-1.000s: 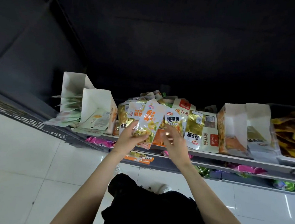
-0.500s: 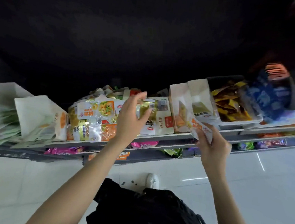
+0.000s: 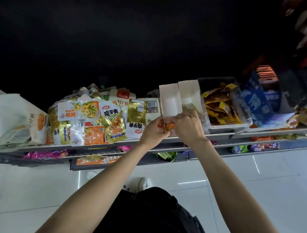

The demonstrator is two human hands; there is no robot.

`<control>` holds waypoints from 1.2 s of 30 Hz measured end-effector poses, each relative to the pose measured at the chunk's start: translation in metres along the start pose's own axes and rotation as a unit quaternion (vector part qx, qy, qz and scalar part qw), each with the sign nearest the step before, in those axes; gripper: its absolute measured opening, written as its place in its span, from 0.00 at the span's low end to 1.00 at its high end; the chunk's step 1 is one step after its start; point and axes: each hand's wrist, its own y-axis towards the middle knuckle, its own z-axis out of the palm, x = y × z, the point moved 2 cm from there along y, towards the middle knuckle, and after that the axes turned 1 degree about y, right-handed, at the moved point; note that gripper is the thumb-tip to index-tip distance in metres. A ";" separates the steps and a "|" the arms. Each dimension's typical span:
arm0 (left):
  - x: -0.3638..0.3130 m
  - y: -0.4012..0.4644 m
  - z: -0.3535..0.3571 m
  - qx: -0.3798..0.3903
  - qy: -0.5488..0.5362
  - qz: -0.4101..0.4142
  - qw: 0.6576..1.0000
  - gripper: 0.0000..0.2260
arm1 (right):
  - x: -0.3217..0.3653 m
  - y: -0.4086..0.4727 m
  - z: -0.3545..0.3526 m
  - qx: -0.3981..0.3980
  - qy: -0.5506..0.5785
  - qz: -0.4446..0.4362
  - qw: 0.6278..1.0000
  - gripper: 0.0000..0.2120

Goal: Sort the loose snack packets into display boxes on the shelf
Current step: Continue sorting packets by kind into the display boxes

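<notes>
Both hands are meeting at the front lip of a white display box (image 3: 169,103) on the shelf (image 3: 219,134): the left hand (image 3: 154,133) and right hand (image 3: 188,126) are each pinching an orange packet (image 3: 169,126) there. Sorting is looking barely begun, since a big heap of loose snack packets (image 3: 96,118) is lying just left of the box.

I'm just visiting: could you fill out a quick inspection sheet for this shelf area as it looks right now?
Surface: shelf crowded along its length.
Job's things: loose packets heaped left of centre; two white display boxes beside them.
Clutter: clear bin of yellow packets, blue bags further right.
Hands: left hand and right hand both at the near box's front, gripping an orange packet.
Cables: nothing seen.
Surroundings: white tiled floor; a lower shelf with more packets.
</notes>
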 end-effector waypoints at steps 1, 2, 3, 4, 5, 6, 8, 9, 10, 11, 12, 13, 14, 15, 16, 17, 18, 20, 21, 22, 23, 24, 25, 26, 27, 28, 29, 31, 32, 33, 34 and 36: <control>0.001 0.001 0.000 0.003 -0.001 0.004 1.000 0.27 | 0.000 -0.002 0.000 0.010 -0.001 -0.005 1.000 0.18; 0.001 0.001 -0.001 0.008 0.002 0.008 1.000 0.25 | -0.001 -0.004 0.000 0.012 0.005 -0.005 1.000 0.17; 0.000 0.000 -0.002 0.013 0.011 0.012 1.000 0.22 | -0.001 -0.007 -0.001 0.012 0.019 -0.002 1.000 0.17; -0.002 -0.002 -0.004 0.016 0.023 0.015 0.999 0.21 | -0.002 -0.011 -0.002 0.016 0.035 0.001 0.999 0.16; -0.003 -0.004 -0.008 0.013 0.045 0.017 0.999 0.20 | -0.003 -0.015 -0.004 0.016 0.052 0.007 0.998 0.16; -0.003 -0.007 -0.014 -0.002 0.077 0.022 0.997 0.19 | -0.003 -0.018 -0.006 0.004 0.075 0.017 0.997 0.15; 0.009 -0.017 -0.034 -0.072 0.139 0.038 0.987 0.15 | 0.007 -0.024 -0.016 -0.077 0.171 0.038 0.982 0.15; 0.018 -0.023 -0.046 -0.122 0.155 0.052 0.979 0.13 | 0.018 -0.026 -0.021 -0.121 0.230 0.036 0.965 0.15; 0.028 -0.032 -0.061 -0.173 0.169 0.071 0.968 0.11 | 0.033 -0.026 -0.024 -0.151 0.279 0.028 0.948 0.14; 0.041 -0.042 -0.076 -0.222 0.191 0.085 0.953 0.10 | 0.052 -0.024 -0.025 -0.159 0.316 0.015 0.935 0.14; 0.054 -0.051 -0.093 -0.262 0.218 0.086 0.936 0.10 | 0.071 -0.019 -0.023 -0.147 0.339 -0.001 0.929 0.14; 0.069 -0.060 -0.109 -0.291 0.247 0.075 0.921 0.12 | 0.091 -0.013 -0.018 -0.121 0.349 -0.018 0.929 0.14; 0.085 -0.066 -0.125 -0.304 0.275 0.053 0.910 0.14 | 0.109 -0.005 -0.009 -0.089 0.345 -0.038 0.934 0.15; 0.100 -0.070 -0.140 -0.302 0.301 0.025 0.904 0.17 | 0.125 0.002 0.001 -0.052 0.328 -0.065 0.941 0.16; 0.112 -0.072 -0.153 -0.285 0.325 0.003 0.901 0.21 | 0.140 0.009 0.011 -0.015 0.302 -0.096 0.948 0.18; 0.123 -0.072 -0.162 -0.255 0.347 -0.011 0.903 0.24 | 0.151 0.015 0.021 0.020 0.271 -0.122 0.955 0.20; 0.129 -0.072 -0.169 -0.216 0.366 -0.015 0.905 0.27 | 0.161 0.020 0.029 0.050 0.236 -0.140 0.960 0.21; 0.134 -0.069 -0.177 -0.152 0.406 -0.018 0.901 0.31 | 0.172 0.027 0.041 0.090 0.170 -0.146 0.970 0.23; 0.133 -0.067 -0.179 -0.134 0.430 -0.021 0.893 0.32 | 0.176 0.029 0.045 0.098 0.150 -0.140 0.974 0.24; 0.132 -0.065 -0.182 -0.120 0.452 -0.030 0.883 0.33 | 0.178 0.029 0.047 0.097 0.142 -0.133 0.976 0.25; 0.130 -0.062 -0.185 -0.110 0.471 -0.041 0.874 0.34 | 0.181 0.030 0.048 0.090 0.141 -0.128 0.978 0.25; 0.127 -0.060 -0.189 -0.098 0.480 -0.055 0.870 0.34 | 0.183 0.030 0.048 0.085 0.143 -0.124 0.978 0.25; 0.124 -0.061 -0.194 -0.085 0.478 -0.071 0.871 0.32 | 0.183 0.030 0.049 0.083 0.148 -0.120 0.978 0.26; 0.120 -0.063 -0.199 -0.072 0.468 -0.087 0.877 0.29 | 0.184 0.030 0.050 0.082 0.151 -0.115 0.978 0.26; 0.115 -0.068 -0.205 -0.067 0.458 -0.096 0.881 0.25 | 0.184 0.029 0.051 0.083 0.149 -0.110 0.979 0.26; 0.111 -0.074 -0.211 -0.075 0.452 -0.101 0.883 0.20 | 0.184 0.029 0.051 0.081 0.143 -0.107 0.981 0.25; 0.106 -0.082 -0.217 -0.097 0.442 -0.104 0.886 0.16 | 0.185 0.029 0.052 0.078 0.140 -0.106 0.981 0.25; 0.098 -0.100 -0.226 -0.163 0.384 -0.099 0.903 0.13 | 0.186 0.029 0.053 0.063 0.165 -0.105 0.979 0.23; 0.095 -0.108 -0.228 -0.195 0.311 -0.099 0.925 0.14 | 0.187 0.029 0.052 0.044 0.201 -0.101 0.973 0.21; 0.088 -0.115 -0.226 -0.221 0.197 -0.107 0.949 0.14 | 0.186 0.028 0.050 0.021 0.254 -0.088 0.963 0.20; 0.081 -0.119 -0.222 -0.239 0.066 -0.122 0.961 0.14 | 0.184 0.027 0.044 0.001 0.316 -0.069 0.946 0.18; 0.067 -0.122 -0.203 -0.247 -0.173 -0.136 0.944 0.14 | 0.180 0.021 0.022 0.007 0.455 -0.011 0.890 0.17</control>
